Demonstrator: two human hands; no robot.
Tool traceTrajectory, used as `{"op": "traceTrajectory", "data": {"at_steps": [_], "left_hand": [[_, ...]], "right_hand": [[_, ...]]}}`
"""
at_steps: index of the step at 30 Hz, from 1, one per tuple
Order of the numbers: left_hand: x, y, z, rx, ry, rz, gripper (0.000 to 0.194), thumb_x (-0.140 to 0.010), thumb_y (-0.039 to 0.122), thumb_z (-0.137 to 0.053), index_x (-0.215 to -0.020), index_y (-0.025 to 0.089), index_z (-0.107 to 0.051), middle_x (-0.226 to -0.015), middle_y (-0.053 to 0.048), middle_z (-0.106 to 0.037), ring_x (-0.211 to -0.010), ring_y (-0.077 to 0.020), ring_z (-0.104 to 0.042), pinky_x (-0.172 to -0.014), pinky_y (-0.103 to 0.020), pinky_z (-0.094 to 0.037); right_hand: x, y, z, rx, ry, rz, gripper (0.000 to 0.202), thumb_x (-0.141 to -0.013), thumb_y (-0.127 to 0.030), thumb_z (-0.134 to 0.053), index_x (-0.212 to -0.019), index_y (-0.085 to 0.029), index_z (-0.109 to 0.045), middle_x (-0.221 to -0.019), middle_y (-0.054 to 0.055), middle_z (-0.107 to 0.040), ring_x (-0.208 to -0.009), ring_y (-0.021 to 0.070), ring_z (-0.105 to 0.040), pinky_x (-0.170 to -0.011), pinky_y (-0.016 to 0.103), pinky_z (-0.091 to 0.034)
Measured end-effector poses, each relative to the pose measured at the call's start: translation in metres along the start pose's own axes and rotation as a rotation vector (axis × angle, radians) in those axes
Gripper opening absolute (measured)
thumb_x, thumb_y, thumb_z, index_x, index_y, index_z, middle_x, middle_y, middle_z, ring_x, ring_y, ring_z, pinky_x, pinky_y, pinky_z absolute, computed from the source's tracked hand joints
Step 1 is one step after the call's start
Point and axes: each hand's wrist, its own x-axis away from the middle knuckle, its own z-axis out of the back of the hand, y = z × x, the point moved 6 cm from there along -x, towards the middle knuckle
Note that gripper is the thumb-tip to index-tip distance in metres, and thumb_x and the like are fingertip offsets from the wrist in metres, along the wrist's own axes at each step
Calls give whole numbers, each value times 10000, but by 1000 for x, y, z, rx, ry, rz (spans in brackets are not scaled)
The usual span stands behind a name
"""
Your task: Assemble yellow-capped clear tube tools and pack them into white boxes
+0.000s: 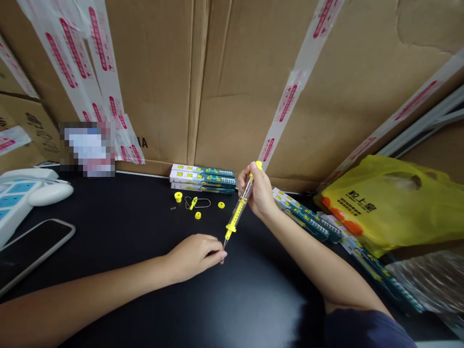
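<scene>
My right hand [259, 191] is wrapped round the upper end of a clear tube spring scale [238, 211] with yellow end caps and a yellow inner rod. The scale is tilted, its top toward the cardboard and its lower end toward me. At that lower end my left hand [199, 256] pinches the thin metal hook, which the fingertips partly hide. On the black table beyond lie a yellow cap [178, 197], two yellow rings [197, 215] [221, 205], a small spring [173, 208], and a yellow piece with a bent wire hook [194, 203].
Printed boxes [203, 178] are stacked against a large taped cardboard box [239, 96]. More printed boxes [308, 215] lie at right beside a yellow plastic bag [391, 198]. At left are a phone [32, 249], a white mouse [50, 194] and a power strip [16, 193].
</scene>
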Motion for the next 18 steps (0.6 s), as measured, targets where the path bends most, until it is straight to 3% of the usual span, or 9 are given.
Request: {"op": "traceTrajectory", "data": {"at_steps": [5, 8, 12, 18], "left_hand": [[3, 2, -10, 167, -201, 49, 362, -938, 315, -430, -706, 164, -664, -596, 14, -602, -560, -97, -565, -604, -191, -401], [1, -2, -6, 211, -179, 88, 362, -939, 332, -424, -725, 159, -659, -559, 24, -567, -563, -99, -558, -608, -187, -403], [-1, -8, -2, 190, -134, 126, 375, -941, 353, -417, -730, 155, -656, -570, 23, -567, -560, -101, -552, -613, -195, -403], [3, -1, -10, 238, -229, 74, 377, -942, 350, -418, -712, 159, -647, -551, 24, -568, -565, -101, -558, -626, -193, -414]], "right_hand": [[-15, 4, 15, -12, 25, -52, 468, -762, -686, -547, -696, -240, -422, -439, -96, -428, -340, 65, -339, -341, 205, -285], [-15, 9, 15, -34, 29, -50, 482, -753, -697, -551, -693, -235, -424, -440, -95, -430, -346, 64, -340, -338, 201, -263], [-5, 11, 1, -26, -56, -35, 428, -810, -641, -531, -717, -233, -447, -467, -79, -486, -370, 68, -378, -366, 200, -298], [-11, -12, 11, 8, 22, -6, 468, -774, -688, -534, -704, -244, -405, -437, -95, -448, -332, 65, -342, -336, 206, -273]]}}
